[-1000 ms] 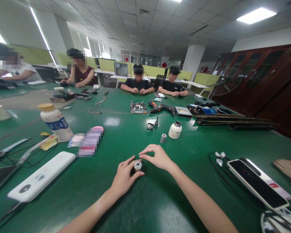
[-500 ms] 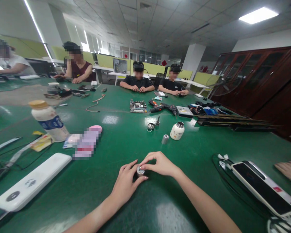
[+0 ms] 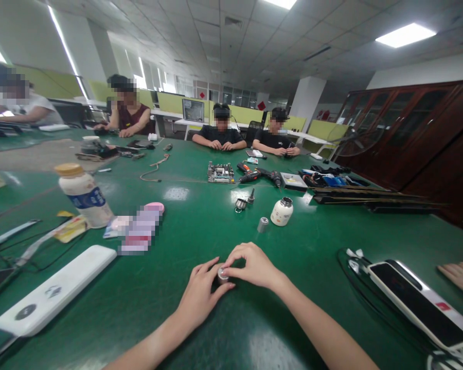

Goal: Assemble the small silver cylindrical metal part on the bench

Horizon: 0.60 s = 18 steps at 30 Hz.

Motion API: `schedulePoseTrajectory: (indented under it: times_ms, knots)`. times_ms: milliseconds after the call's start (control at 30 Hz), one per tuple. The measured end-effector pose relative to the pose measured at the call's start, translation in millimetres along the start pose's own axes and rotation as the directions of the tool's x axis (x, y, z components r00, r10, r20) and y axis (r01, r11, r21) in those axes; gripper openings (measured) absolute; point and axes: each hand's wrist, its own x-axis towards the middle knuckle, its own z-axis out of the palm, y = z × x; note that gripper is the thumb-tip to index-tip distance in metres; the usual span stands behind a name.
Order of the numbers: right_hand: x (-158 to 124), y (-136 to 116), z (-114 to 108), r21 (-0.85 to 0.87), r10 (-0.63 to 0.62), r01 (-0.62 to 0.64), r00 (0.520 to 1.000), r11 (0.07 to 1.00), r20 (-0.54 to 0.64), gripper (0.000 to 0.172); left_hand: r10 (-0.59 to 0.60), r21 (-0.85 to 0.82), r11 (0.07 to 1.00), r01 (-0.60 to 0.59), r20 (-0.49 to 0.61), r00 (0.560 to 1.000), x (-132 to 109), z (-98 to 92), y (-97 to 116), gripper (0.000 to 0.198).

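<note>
On the green table stands a small silver metal cylinder (image 3: pixel 223 278), its upper part partly covered by fingers. My left hand (image 3: pixel 200 293) curls round it, thumb on the near side and fingers on the far side. From the right, my right hand (image 3: pixel 252 264) pinches at its top with thumb and index finger; anything smaller between those fingertips is hidden. Farther off stands a similar silver cylinder (image 3: pixel 263 224), beside a cream flask body (image 3: pixel 281 212) with a drawn face and an uncapped mouth. Behind these lie a small metal part with a ring (image 3: pixel 239 205) and a dark pointed part (image 3: pixel 251 196).
Left are a white power strip (image 3: pixel 57 290), a drink bottle (image 3: pixel 85 198) and a pink-purple pouch (image 3: pixel 142 231). Phones (image 3: pixel 420 303) with cables lie right, near another person's hand (image 3: pixel 461 277). A circuit board (image 3: pixel 220 172) and drills (image 3: pixel 270 177) sit farther back; several people work beyond.
The camera view has tilted slightly upward. The right fingertips have shifted slightly over the cylinder's top; the left hand stays round it.
</note>
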Motion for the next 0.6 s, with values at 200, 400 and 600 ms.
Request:
schedulePoseTrajectory:
  times_ms: [200, 400, 600]
  knots:
    - [3.9, 8.8, -9.7, 0.341, 0.009, 0.011, 0.998, 0.940, -0.057, 0.025, -0.030, -0.021, 0.999, 0.030, 0.010, 0.999, -0.1, -0.6, -0.3, 0.039]
    - [11.1, 60.1, -16.5, 0.199, 0.184, -0.176, 0.983, 0.964, -0.019, 0.027, -0.010, -0.116, 0.993, 0.004, -0.055, 0.998, -1.8, -4.6, 5.0, 0.050]
    - [10.6, 94.6, -3.6, 0.093, 0.230, -0.242, 0.965, 0.966, 0.126, 0.027, -0.048, -0.097, 0.995, 0.033, -0.155, 0.987, -1.2, -8.7, 10.6, 0.031]
